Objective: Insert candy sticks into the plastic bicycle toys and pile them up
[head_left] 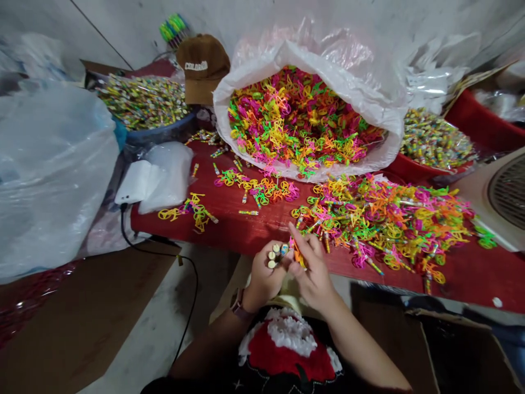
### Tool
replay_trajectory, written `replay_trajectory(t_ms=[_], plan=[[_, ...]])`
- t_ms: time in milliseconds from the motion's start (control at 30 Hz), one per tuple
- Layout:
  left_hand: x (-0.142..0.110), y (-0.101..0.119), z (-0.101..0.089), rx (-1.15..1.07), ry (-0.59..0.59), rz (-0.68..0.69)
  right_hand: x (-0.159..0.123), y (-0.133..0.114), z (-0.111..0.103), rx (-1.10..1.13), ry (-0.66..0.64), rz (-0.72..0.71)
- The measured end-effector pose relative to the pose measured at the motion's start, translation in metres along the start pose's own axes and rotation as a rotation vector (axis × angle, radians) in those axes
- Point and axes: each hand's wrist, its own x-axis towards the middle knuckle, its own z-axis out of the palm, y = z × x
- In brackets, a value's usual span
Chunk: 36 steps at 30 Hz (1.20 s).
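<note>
My left hand [264, 272] grips a bunch of several small wrapped rolls [274, 255], their pale round ends facing up. My right hand [312, 272] pinches a neon orange plastic shape [299, 255] right beside those rolls, and the two hands nearly touch. Just past my right fingers, a heap of neon plastic bicycle-shaped pieces [381, 224] mixed with wrapped rolls spreads over the red table [229, 232]. A large white plastic sack [305, 120] full of loose neon shapes sits behind that heap.
Basins of wrapped rolls stand at the back, a blue one [143, 101] left and a red one [435, 139] right. A brown cap [203, 68] lies nearby. A white plastic bag [49, 175] bulges at left, a fan [508, 191] stands at right, and cardboard [74, 312] covers part of the floor.
</note>
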Motion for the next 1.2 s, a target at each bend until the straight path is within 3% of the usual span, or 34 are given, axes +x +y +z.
replay_trajectory(t_ms=[167, 367, 500, 833, 1067, 1200], plan=[[-0.001, 0.004, -0.008, 0.121, -0.03, 0.033, 0.0, 0.001, -0.011, -0.062, -0.08, 0.002], [-0.006, 0.006, -0.005, 0.136, -0.061, 0.068, -0.003, 0.001, -0.013, 0.377, 0.249, 0.222], [-0.01, 0.002, -0.001, 0.16, -0.084, 0.149, -0.004, -0.004, -0.006, 0.298, 0.265, 0.209], [-0.009, 0.013, -0.002, 0.277, -0.018, 0.384, -0.013, -0.003, -0.007, 0.363, 0.189, 0.173], [-0.006, 0.011, -0.015, 0.504, -0.141, 0.704, -0.015, 0.0, -0.008, 0.238, 0.103, 0.117], [-0.006, 0.013, -0.023, 0.547, -0.225, 0.781, -0.019, 0.005, -0.008, 0.236, 0.082, 0.139]])
